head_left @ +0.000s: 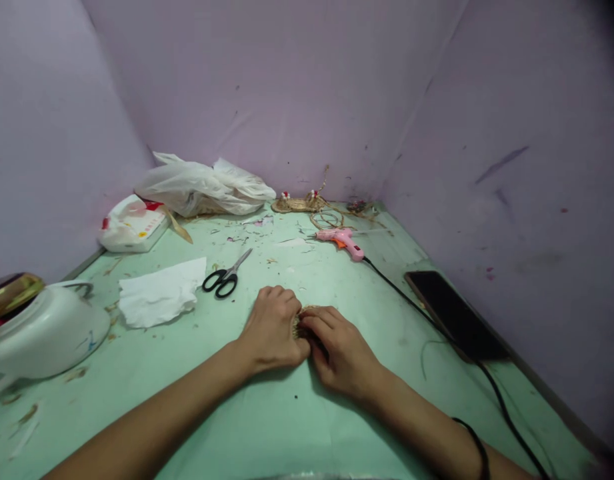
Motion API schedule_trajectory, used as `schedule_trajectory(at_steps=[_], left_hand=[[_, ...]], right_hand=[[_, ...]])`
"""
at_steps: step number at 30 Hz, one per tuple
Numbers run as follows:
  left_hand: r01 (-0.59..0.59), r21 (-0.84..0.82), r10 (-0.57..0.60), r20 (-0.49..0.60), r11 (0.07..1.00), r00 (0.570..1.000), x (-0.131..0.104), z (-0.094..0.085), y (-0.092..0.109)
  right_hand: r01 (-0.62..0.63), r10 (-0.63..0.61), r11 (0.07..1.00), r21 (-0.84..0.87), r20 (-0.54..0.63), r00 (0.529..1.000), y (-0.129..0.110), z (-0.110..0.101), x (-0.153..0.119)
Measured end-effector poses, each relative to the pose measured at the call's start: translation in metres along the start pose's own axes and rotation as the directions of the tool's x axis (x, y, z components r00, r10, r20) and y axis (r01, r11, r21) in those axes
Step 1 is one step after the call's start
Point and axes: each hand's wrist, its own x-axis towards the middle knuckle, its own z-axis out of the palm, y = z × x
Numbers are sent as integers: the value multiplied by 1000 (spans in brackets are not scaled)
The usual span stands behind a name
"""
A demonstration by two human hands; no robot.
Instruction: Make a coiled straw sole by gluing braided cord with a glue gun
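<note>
Low over the green tabletop (267,427), my left hand (275,328) is closed around a small braided straw-coloured piece (295,327). My right hand (343,347) meets it from the other side, fingers bent and pinched at the same piece. Most of the piece is hidden by my fingers; only a strip of its tan weave shows between the hands. Black-handled scissors (227,277) lie with their blades apart, beyond my left hand. A pink glue gun (341,241) rests on its side farther back, its black cord (401,297) running to the right.
A torn white paper (161,293) lies left of the scissors. A white pot-like container (51,333) stands at the left edge. At the back are a plastic bag (201,187), a white box (137,230) and a decorated straw piece (297,205). A phone (454,313) lies at right.
</note>
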Motion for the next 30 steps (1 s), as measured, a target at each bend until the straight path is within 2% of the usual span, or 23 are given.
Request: schedule_trajectory(at_steps=[30], left_hand=[[-6, 22, 6, -4, 1000, 1000, 0, -1, 2]], right_hand=[[-26, 26, 1000, -11, -18, 1000, -3, 0, 1]])
